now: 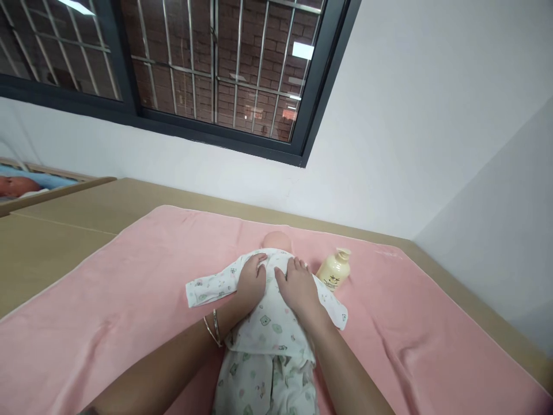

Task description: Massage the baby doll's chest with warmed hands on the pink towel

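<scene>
A baby doll (277,240) lies lengthwise in front of me in a white top (270,328) with small green and pink prints. Matching trousers (248,383) cover its legs. Both sleeves are spread out sideways, and only the smooth crown of the head shows. My left hand (252,282) rests on the left shoulder area of the top, fingers stretched out. On the other shoulder area lies my right hand (299,286), flat with its fingers extended. Two bracelets (212,328) circle my left wrist. A pale yellow pump bottle (334,270) stands tilted-looking beside the right sleeve.
A pink blanket (142,288) with creases covers most of the wooden table (64,207). At far left, a second doll (19,185) lies on blue bedding behind a wooden edge. White walls and a dark-framed barred window (216,129) rise behind.
</scene>
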Demonstrator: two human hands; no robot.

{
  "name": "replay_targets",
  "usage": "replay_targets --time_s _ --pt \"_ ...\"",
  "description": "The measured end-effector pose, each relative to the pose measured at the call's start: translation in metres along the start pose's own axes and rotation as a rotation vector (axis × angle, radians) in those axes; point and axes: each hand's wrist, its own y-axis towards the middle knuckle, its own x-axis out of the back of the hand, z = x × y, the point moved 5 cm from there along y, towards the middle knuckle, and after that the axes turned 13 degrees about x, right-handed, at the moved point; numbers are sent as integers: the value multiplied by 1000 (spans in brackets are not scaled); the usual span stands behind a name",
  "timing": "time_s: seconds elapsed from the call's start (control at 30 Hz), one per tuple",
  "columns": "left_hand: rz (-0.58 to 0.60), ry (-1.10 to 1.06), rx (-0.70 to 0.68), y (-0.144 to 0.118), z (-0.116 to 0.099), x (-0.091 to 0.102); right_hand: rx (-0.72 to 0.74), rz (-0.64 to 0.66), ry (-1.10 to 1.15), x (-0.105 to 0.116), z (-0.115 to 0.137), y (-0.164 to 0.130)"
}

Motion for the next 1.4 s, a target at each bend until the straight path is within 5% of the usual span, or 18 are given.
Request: replay_targets --time_s 0.1,0.3,0.67,1.03,1.4 --pt "-9 5 -8 -1 0 0 40 -23 -80 -2 18 -10" --pt "-16 26 -23 0 1 0 448 -47 127 -5 31 -7" --pt "-89 232 -178 -25 -8 -13 39 -55 169 -4 -16 6" --pt "46 506 -208 9 -9 -9 -1 -32 74 6 7 -7" --pt "75 775 -398 -20 -25 -16 106 -80 137 3 -22 8"
